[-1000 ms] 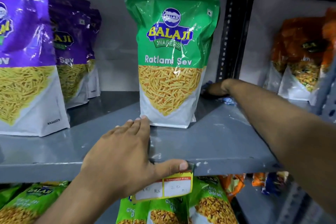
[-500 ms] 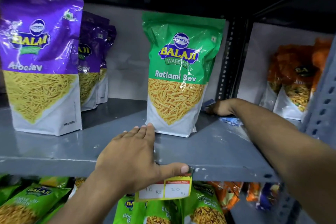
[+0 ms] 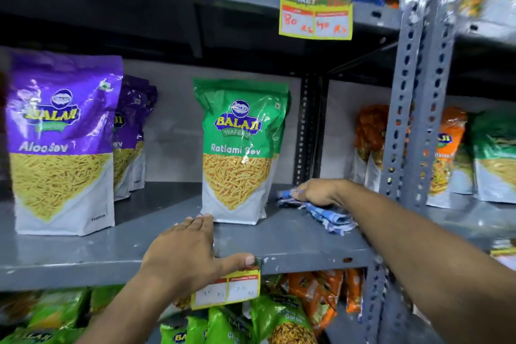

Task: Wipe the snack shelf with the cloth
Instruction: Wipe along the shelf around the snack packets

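Under the curled fingers of my right hand (image 3: pixel 318 192), the blue-and-white checked cloth (image 3: pixel 331 217) looks limp and light, best gripped bunched mid-fold, while my left hand (image 3: pixel 184 255) lies flat on the grey metal shelf (image 3: pixel 293 236).

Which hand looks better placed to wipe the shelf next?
Right, probably: the right hand holds the blue cloth on the shelf beside the green bag; the left hand only rests on the shelf's edge.
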